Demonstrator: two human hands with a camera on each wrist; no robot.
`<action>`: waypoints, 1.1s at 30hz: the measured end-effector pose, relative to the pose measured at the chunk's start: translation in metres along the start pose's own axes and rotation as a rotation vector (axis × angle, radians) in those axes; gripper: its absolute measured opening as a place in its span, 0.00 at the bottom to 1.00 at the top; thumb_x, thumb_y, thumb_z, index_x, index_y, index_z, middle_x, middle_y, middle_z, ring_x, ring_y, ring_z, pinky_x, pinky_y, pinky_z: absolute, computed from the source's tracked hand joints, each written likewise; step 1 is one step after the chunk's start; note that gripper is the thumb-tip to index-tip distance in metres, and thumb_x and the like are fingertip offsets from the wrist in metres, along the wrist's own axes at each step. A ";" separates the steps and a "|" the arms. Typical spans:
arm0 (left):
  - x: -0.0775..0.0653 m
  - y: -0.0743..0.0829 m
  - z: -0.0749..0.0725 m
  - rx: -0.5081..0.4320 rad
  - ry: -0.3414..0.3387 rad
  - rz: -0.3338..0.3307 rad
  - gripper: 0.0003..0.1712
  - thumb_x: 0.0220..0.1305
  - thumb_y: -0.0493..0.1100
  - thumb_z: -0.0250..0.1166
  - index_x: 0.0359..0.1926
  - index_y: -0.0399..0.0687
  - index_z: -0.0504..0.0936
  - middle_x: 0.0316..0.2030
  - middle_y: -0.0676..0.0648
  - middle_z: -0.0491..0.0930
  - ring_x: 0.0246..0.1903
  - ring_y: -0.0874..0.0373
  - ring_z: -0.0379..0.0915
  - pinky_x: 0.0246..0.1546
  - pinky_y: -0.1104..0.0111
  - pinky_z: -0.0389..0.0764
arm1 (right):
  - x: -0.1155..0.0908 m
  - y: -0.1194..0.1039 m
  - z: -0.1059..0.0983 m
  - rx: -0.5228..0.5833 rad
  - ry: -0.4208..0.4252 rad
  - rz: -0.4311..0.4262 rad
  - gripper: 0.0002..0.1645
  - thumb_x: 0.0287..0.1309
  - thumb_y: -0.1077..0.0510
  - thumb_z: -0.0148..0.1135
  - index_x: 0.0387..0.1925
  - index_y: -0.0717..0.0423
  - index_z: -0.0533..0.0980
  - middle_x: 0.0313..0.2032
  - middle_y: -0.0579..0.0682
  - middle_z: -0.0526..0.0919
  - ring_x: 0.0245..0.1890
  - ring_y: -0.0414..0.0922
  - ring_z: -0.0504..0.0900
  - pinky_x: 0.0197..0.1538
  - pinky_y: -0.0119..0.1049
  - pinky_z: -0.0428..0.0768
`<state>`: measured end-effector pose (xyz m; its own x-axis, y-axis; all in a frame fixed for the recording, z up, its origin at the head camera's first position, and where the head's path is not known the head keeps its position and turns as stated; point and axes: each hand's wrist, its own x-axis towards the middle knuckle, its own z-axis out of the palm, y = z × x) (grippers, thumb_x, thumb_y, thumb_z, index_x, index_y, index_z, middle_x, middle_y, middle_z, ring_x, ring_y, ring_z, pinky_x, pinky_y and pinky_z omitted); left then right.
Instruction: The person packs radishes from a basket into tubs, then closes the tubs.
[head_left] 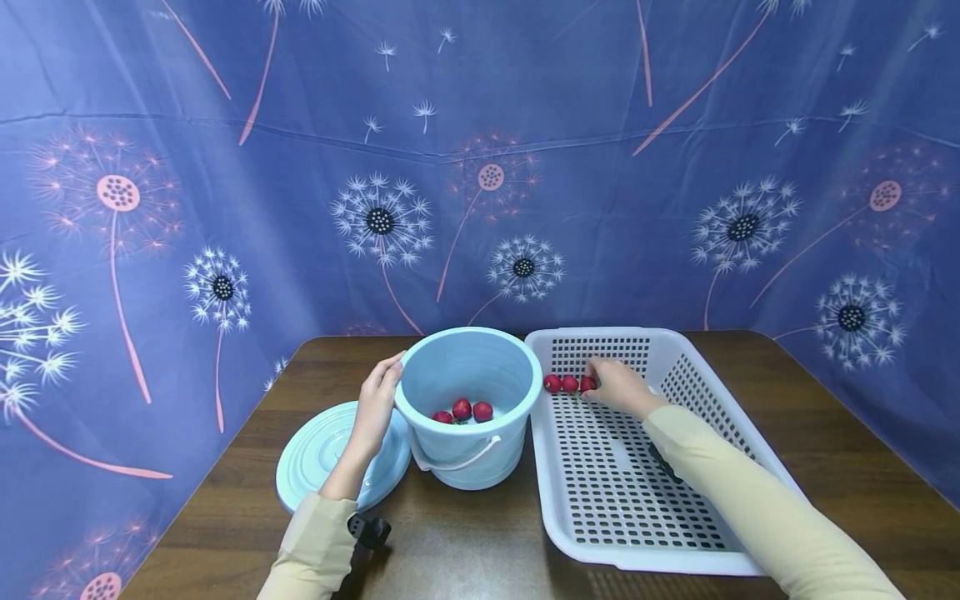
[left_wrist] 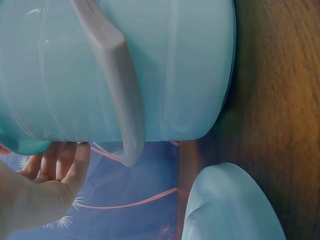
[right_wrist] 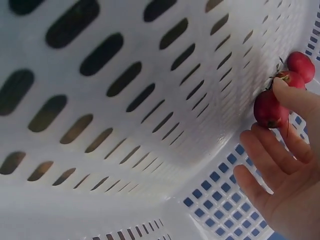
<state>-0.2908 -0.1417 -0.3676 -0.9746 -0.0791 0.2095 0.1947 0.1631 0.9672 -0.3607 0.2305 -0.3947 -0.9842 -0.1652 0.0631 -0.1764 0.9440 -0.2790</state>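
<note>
My left hand holds the light blue bucket by the left side of its rim, and its fingers lie against the outer wall. Inside the bucket are three red radishes at the bottom. Over in the white plastic basket, my right hand pinches a radish between thumb and fingers, low by the basket floor. Two more radishes sit in a row beside it, toward the basket's left wall. Green stem stubs show on the radishes in the right wrist view.
A round light blue lid lies on the brown wooden table, left of the bucket. The bucket's pale handle hangs down its front. Bucket and basket stand close side by side. Behind the table hangs a blue dandelion-print cloth.
</note>
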 end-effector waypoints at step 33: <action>0.000 -0.001 -0.001 -0.017 0.002 0.005 0.23 0.72 0.51 0.46 0.61 0.46 0.71 0.61 0.45 0.71 0.55 0.53 0.67 0.47 0.67 0.69 | -0.002 0.007 -0.012 0.049 0.006 -0.023 0.17 0.47 0.60 0.69 0.40 0.64 0.77 0.31 0.53 0.82 0.32 0.46 0.79 0.37 0.42 0.78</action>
<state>-0.2905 -0.1424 -0.3682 -0.9734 -0.0806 0.2143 0.2011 0.1462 0.9686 -0.3601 0.2407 -0.3852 -0.9798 -0.1849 0.0762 -0.1997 0.9246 -0.3245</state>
